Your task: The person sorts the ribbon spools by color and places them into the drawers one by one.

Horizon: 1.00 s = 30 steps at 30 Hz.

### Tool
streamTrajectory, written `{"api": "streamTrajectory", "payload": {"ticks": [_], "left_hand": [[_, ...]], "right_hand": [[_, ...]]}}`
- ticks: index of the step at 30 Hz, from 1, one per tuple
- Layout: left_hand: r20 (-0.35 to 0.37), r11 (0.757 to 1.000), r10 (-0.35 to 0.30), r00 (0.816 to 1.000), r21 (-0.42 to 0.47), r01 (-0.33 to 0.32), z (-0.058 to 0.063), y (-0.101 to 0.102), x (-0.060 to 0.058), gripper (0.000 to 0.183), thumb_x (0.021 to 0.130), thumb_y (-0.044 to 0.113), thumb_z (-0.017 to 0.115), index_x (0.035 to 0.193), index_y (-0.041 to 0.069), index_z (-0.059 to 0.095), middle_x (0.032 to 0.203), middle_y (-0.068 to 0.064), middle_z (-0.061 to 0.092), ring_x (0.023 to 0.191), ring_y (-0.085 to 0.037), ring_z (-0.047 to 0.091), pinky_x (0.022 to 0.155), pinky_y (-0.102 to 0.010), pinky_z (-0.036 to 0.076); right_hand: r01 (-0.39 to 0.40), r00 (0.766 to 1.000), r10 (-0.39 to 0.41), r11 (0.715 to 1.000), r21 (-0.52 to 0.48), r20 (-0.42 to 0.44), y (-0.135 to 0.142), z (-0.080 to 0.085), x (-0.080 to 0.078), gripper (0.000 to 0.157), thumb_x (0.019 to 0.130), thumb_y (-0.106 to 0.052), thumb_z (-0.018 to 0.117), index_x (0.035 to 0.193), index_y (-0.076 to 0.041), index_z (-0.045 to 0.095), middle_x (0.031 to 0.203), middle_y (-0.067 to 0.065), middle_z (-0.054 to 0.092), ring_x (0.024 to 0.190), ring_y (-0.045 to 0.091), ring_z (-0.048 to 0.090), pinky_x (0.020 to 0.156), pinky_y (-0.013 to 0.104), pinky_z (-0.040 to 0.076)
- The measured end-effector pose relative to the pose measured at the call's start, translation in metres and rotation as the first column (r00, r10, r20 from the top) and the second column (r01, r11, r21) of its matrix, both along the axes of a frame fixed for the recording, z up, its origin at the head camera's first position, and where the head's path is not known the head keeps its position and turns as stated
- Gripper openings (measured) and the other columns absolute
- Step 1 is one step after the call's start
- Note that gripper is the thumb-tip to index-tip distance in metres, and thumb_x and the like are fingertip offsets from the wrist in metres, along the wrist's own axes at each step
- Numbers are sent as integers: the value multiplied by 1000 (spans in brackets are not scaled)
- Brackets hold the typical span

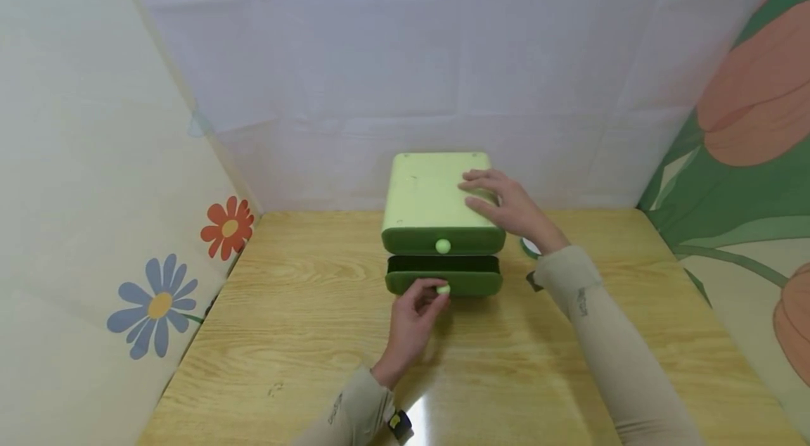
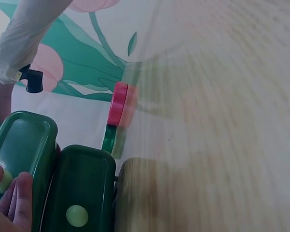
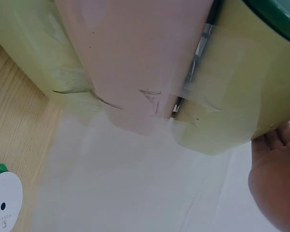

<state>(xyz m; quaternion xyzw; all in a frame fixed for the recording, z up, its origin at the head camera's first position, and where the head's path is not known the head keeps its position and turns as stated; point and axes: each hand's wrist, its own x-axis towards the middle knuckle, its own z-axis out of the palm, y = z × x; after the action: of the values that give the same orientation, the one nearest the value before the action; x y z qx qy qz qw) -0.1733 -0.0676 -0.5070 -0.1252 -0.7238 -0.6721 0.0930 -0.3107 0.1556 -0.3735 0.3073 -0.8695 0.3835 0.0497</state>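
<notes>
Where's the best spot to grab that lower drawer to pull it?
Probably the small round knob at the middle of the lower drawer front, pinched from the front; the left hand already holds it there, while the right hand rests on top.

We see a tape roll [image 1: 529,247] on the table [image 1: 304,333], right of the box, and flower stickers [image 1: 190,263] on the left wall.

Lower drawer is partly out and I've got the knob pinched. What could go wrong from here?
1. The left hand holds only the small knob of the lower drawer by the fingertips; it could slip off on a firmer pull.
2. The right hand rests flat on the drawer box, toward its right side; a hard pull might slide or twist the box on the table.
3. Pulled too far, the drawer may drop out.
</notes>
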Motion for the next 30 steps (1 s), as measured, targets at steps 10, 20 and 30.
{"api": "streamTrajectory", "payload": {"ticks": [10, 20, 30], "left_hand": [[24, 1000, -4, 1000, 10, 4, -1, 1, 12, 17, 97, 16, 73, 114, 13, 72, 97, -20, 75, 90, -43, 73, 81, -34, 65], [53, 1000, 15, 999, 3, -15, -2, 2, 25, 16, 97, 19, 74, 113, 15, 72, 99, -18, 75, 90, -38, 73, 81, -26, 64], [48, 1000, 9, 999, 2, -9, -3, 1, 37, 15, 97, 18, 74, 112, 14, 72, 96, -17, 75, 87, -35, 74, 79, -30, 64]], "right_hand": [[6, 1000, -6, 1000, -8, -3, 0, 0, -2, 41, 105, -35, 60, 141, -14, 63, 157, 6, 50, 147, 30, 41, 120, 61, 37], [0, 1000, 0, 1000, 2, 2, -1, 1, -1, 42, 106, -34, 61, 142, -13, 62, 158, 8, 48, 148, 32, 40, 120, 61, 36], [13, 1000, -13, 1000, 7, -2, -1, -1, -2, 41, 106, -36, 60, 141, -15, 63, 157, 6, 50, 147, 30, 42, 119, 60, 37]]}}
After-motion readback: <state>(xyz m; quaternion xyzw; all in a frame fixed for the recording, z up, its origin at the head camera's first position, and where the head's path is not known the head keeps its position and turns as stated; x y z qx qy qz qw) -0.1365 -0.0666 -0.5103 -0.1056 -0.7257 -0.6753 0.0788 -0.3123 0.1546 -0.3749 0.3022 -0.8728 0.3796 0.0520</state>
